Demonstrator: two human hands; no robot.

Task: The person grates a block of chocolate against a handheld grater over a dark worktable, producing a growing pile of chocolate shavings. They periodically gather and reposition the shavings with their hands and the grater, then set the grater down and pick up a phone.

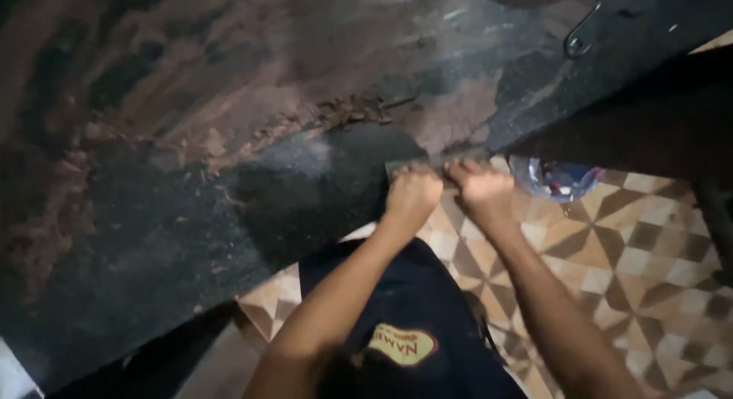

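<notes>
A: Both hands sit side by side at the near edge of the slab (229,139). Left hand (412,193) is curled into a fist over a flat grey scraper (435,162), and right hand (482,189) is clenched on the same scraper just beside it.

B: Where does the scraper lie against the slab?

A: Pressed flat on the slab's near edge, its blade peeking out ahead of the knuckles, hidden below them.

B: How far along does the work look?

A: Going from the slab's left: brown residue (69,216) is smeared thick at the far left end and across the upper middle. A dark patch (305,193) just left of the hands looks scraped bare. A ridge of brown crumbs (343,113) lies beyond that patch. Right of the hands, the slab looks dark, with a brownish smear above them. I judge it partly done, with most of the left side left.

B: Anything else by the slab?

A: Below its edge, a patterned tile floor (641,261). Just right of the hands, a clear bottle (556,177) lies on it. Above the slab's right end, a metal hook (582,29) hangs.
</notes>
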